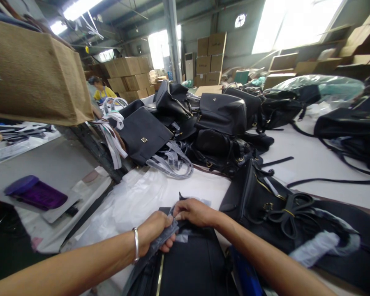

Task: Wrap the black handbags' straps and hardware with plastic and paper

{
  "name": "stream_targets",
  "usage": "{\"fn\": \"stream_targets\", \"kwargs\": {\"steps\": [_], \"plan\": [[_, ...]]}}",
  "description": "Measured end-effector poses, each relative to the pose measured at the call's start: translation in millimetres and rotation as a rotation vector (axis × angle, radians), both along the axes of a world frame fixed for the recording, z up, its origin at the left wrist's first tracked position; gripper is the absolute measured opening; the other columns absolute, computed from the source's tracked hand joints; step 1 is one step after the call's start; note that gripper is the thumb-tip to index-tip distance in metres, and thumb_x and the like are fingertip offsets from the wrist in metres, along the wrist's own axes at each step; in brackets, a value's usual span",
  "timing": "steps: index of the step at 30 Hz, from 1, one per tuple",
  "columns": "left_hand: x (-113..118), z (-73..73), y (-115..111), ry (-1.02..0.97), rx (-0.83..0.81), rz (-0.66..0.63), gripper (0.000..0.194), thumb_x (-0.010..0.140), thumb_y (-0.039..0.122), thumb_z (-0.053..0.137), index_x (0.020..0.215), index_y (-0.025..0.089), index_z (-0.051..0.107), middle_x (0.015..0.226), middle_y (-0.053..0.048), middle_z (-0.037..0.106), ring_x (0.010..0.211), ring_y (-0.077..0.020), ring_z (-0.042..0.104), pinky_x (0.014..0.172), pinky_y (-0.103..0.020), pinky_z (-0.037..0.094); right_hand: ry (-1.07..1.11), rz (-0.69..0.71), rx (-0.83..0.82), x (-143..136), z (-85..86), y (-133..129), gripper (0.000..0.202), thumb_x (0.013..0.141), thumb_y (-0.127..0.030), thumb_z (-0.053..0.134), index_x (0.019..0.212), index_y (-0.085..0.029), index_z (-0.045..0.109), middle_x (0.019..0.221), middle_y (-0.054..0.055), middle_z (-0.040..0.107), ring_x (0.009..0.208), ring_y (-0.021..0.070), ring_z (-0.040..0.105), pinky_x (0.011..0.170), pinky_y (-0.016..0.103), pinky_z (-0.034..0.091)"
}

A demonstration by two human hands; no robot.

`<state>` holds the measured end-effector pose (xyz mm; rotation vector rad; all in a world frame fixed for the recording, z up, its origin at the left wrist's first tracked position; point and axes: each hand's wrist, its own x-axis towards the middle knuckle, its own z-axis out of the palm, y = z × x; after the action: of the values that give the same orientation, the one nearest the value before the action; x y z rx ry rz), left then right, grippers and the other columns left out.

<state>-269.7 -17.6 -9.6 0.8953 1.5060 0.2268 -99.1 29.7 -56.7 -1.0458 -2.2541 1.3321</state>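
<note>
My left hand (160,232), with a silver bangle at the wrist, is closed round a dark strap (165,235) that looks wrapped in clear film. Close beside it, my right hand (193,211) pinches the upper end of the same strap with thumb and fingers. Both hands are over a black bag (193,263) with a gold zipper, lying at the front edge of the table. A small piece of clear film shows on the bag just below my right hand.
Black bags (222,113) are heaped beyond my hands, and another bag (265,205) with a tied cord lies right. Crumpled plastic (132,201) and a purple container (37,192) are left. A brown bag (33,74) juts in upper left. A person (101,90) sits far back.
</note>
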Motion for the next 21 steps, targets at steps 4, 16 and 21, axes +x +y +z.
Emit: {"fn": "stream_targets", "kwargs": {"steps": [4, 16, 21], "plan": [[0.8, -7.5, 2.2, 0.012, -0.047, 0.011, 0.046, 0.090, 0.047, 0.045, 0.073, 0.008, 0.063, 0.059, -0.008, 0.062, 0.042, -0.0127, 0.054, 0.042, -0.023, 0.045, 0.018, -0.012, -0.031, -6.0, -2.9, -4.1, 0.011, 0.078, -0.015, 0.063, 0.089, -0.016, 0.066, 0.079, -0.002, 0.068, 0.073, 0.0128, 0.060, 0.062, 0.018, 0.041], [-1.4, -6.7, 5.3, 0.008, -0.058, 0.046, 0.042, 0.093, 0.041, 0.041, 0.072, 0.009, 0.060, 0.060, -0.008, 0.061, 0.043, -0.0133, 0.055, 0.043, -0.023, 0.047, -0.294, -0.137, 0.196, 27.3, 20.0, -25.0, 0.011, 0.084, -0.024, 0.061, 0.090, -0.021, 0.070, 0.089, 0.003, 0.071, 0.083, 0.0194, 0.062, 0.069, 0.026, 0.038], [7.1, -9.2, 4.2, 0.039, -0.073, 0.024, 0.043, 0.094, 0.036, 0.037, 0.072, 0.008, 0.060, 0.058, -0.009, 0.062, 0.042, -0.0138, 0.056, 0.043, -0.024, 0.047, -0.194, -0.124, 0.102, 14.5, 7.8, -29.8, 0.003, 0.078, -0.021, 0.066, 0.080, -0.018, 0.066, 0.083, 0.000, 0.068, 0.075, 0.0141, 0.059, 0.063, 0.021, 0.036]]}}
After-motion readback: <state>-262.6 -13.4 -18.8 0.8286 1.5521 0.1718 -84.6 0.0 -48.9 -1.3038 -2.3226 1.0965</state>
